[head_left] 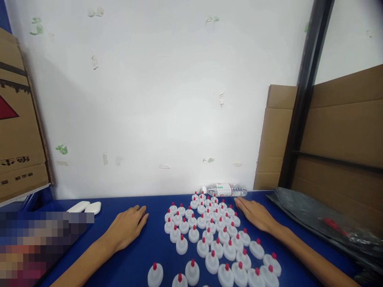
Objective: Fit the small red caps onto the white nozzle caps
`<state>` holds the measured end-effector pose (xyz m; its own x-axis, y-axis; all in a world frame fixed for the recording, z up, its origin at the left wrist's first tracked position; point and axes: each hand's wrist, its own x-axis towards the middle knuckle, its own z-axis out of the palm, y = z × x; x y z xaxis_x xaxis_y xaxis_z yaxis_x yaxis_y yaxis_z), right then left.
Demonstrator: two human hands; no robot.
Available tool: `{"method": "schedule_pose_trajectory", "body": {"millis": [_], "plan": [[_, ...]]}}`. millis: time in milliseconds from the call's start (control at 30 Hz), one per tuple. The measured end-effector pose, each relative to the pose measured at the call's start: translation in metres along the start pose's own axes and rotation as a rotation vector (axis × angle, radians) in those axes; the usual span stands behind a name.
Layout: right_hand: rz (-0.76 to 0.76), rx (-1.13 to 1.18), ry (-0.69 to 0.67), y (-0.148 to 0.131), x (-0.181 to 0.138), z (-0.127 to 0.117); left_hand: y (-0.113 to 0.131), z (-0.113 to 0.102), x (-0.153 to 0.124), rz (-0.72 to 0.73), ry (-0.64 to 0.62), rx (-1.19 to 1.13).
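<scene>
Several small translucent white squeeze bottles with red tips (212, 261) stand grouped on the blue table (125, 267), from its back edge to the front. My left hand (128, 226) lies palm down to the left of the group, fingers extended, holding nothing. Across the group, my right hand (254, 212) rests flat by its back right side, fingers stretched toward the rear and nothing in them. Just beyond those fingertips a clear plastic water bottle (224, 189) lies on its side against the wall. The nearest small bottles are cut off by the lower edge of the view.
Two white rounded objects (93, 207) lie at the back left, above a blurred-out patch. Dark plastic sheeting or bags (317, 219) cover the right side. Cardboard (24, 119) stands at left, with more cardboard (273, 139) by a black post (305, 91). A white wall (161, 87) closes the back.
</scene>
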<state>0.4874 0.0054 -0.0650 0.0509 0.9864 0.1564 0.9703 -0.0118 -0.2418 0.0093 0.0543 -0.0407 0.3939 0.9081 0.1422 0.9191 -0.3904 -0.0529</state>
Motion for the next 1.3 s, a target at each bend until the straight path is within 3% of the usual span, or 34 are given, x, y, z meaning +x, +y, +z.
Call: {"method": "schedule_pose_trajectory", "body": {"millis": [700, 900, 1133, 1233, 1267, 1300], "plan": [[-0.034, 0.066, 0.015, 0.005, 0.001, 0.003, 0.004, -0.001, -0.002, -0.004, -0.001, 0.010], [-0.085, 0.128, 0.118, 0.001, -0.001, -0.001, 0.005, -0.003, -0.003, 0.009, 0.036, -0.027], [-0.189, 0.303, 0.610, -0.042, -0.035, -0.035, 0.009, -0.032, -0.008, -0.024, 0.251, -0.131], [-0.347, 0.386, 0.637, -0.080, -0.068, -0.027, 0.015, -0.040, -0.017, 0.110, 0.353, -0.172], [-0.443, 0.408, 0.590, -0.092, -0.079, -0.020, 0.018, -0.040, -0.020, 0.168, 0.384, -0.177], [-0.642, 0.446, 0.469, -0.104, -0.090, -0.012, 0.021, -0.040, -0.022, 0.227, 0.410, -0.177]]}}
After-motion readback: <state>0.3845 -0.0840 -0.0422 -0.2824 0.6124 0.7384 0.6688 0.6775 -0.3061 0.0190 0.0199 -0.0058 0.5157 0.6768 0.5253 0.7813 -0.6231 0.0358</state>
